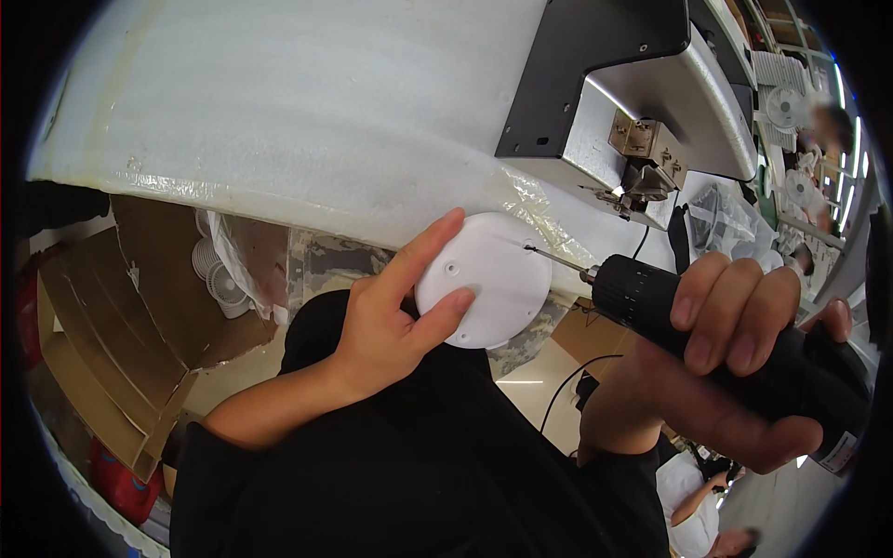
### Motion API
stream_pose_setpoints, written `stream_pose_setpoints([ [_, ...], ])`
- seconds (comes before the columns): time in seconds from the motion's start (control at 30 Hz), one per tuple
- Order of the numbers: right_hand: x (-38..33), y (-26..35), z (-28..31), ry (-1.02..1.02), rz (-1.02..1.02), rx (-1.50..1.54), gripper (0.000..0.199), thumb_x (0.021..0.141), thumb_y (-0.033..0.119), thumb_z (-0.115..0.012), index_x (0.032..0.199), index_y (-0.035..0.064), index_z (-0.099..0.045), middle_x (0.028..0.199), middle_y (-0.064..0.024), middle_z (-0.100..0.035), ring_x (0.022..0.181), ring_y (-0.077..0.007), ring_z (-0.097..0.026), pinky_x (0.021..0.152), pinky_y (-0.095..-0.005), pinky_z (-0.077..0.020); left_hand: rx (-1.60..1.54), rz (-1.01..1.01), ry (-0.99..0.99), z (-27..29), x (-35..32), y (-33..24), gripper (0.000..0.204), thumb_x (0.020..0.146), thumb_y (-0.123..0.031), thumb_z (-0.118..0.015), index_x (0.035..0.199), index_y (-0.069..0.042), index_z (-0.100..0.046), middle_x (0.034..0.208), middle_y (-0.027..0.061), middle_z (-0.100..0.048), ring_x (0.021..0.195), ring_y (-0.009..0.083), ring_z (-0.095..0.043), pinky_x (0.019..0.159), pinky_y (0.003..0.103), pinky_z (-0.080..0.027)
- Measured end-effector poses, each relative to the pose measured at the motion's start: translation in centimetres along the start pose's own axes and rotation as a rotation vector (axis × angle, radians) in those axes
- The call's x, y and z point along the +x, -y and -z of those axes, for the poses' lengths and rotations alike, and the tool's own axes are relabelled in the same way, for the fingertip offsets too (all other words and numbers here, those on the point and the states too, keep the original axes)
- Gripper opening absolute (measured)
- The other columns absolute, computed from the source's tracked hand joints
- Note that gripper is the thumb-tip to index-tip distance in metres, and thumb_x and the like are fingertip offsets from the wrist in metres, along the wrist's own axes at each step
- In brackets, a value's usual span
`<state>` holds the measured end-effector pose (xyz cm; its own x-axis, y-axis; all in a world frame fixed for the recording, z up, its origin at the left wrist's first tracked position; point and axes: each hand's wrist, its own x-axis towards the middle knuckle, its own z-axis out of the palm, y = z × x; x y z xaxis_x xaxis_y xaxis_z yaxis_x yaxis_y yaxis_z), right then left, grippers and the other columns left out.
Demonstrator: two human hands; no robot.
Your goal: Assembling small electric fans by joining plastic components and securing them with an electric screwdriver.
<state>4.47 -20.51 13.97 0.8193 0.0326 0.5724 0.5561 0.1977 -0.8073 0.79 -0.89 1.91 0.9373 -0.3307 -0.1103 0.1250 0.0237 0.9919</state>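
My left hand point(400, 302) grips a round white plastic disc point(498, 302) by its left side, thumb on the face and fingers at the edge. Small screw holes dot the disc near its rim. In my right hand point(726, 344) is a black electric screwdriver point(637, 290), the fingers wrapped round its body. Its thin metal bit points left, with a small dark screw point(528, 247) at the tip, right at a hole in the upper right of the disc. Whether the screw has entered the hole I cannot tell.
A white-covered table point(307, 102) lies ahead, bearing a black and silver machine point(642, 102) at the right. Below left, an open cardboard box point(153, 279) holds white fan parts point(223, 284). A clear plastic bag point(730, 219) is beyond my right hand. Other people point(688, 502) are in the background.
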Motion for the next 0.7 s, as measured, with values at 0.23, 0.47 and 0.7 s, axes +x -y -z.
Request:
stream_pose_setpoints([
  [0.23, 0.0, -0.3, -0.3, 0.013, 0.000, -0.028, 0.070, 0.082, 0.054, -0.061, 0.133, 0.0101, -0.041, 0.080, 0.0010, -0.053, 0.061, -0.0090, -0.051, 0.062, -0.0284, -0.0444, 0.014, -0.026, -0.016, 0.3, 0.0, 0.5, 0.060, 0.082, -0.004, -0.068, 0.139, -0.005, -0.047, 0.122, 0.0165, -0.064, 0.090, 0.0185, -0.065, 0.076, 0.024, -0.051],
  [0.47, -0.9, 1.6, -1.6, -0.048, -0.016, -0.141, 0.067, 0.080, 0.055, -0.063, 0.125, 0.0073, -0.050, 0.077, 0.0032, -0.054, 0.058, -0.0076, -0.051, 0.061, -0.0267, -0.0444, 0.070, 0.010, 0.054, 1.5, -0.5, 0.7, 0.060, 0.080, -0.004, -0.069, 0.137, -0.004, -0.050, 0.123, 0.0151, -0.063, 0.091, 0.0192, -0.066, 0.079, 0.025, -0.051],
  [0.7, 5.1, 6.9, 1.4, -0.435, 0.800, -0.341, 0.062, 0.089, 0.064, -0.039, 0.116, 0.0089, -0.049, 0.072, -0.0015, -0.052, 0.058, -0.0133, -0.052, 0.062, -0.0353, -0.0483, -0.152, -0.026, -0.039, 0.9, -2.7, 1.8, 0.069, 0.082, -0.006, -0.067, 0.143, -0.001, -0.035, 0.132, 0.0216, -0.052, 0.106, 0.0280, -0.060, 0.086, 0.031, -0.051],
])
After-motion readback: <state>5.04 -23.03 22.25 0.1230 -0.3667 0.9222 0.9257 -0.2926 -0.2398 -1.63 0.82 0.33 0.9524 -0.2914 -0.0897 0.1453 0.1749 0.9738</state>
